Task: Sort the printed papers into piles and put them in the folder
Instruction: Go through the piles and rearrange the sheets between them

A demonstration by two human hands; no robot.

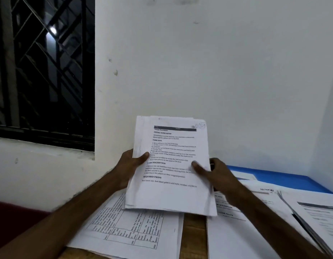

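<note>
White wall (199, 62) corner, barred window (42, 71) far left, dark outside. Wooden bench (194, 232) near, mostly covered in printouts. Both hands hold one stack of printed papers (173, 193) upright above the bench, centre of view. Its text faces the camera, probably so the top page's headings can be read for sorting.

Left hand (130, 165) grip: thumb on the front at the left edge, fingers behind, clamped on the stack. Right hand (214, 172) grip: thumb on the front at the right edge, other fingers mostly hidden, holding the same stack; slightly blurred. Stack edges uneven at top and left.

Under it lies a table sheet (132, 227) with a printed grid, near left. A text pile (236, 232) sits near centre-right, and a fanned pile (315, 214) at the right edge. Blue folder (285, 178) lies flat far right by the wall, partly under papers; open or closed, cannot tell. Judgement: piles are forming, filing not yet done.
</note>
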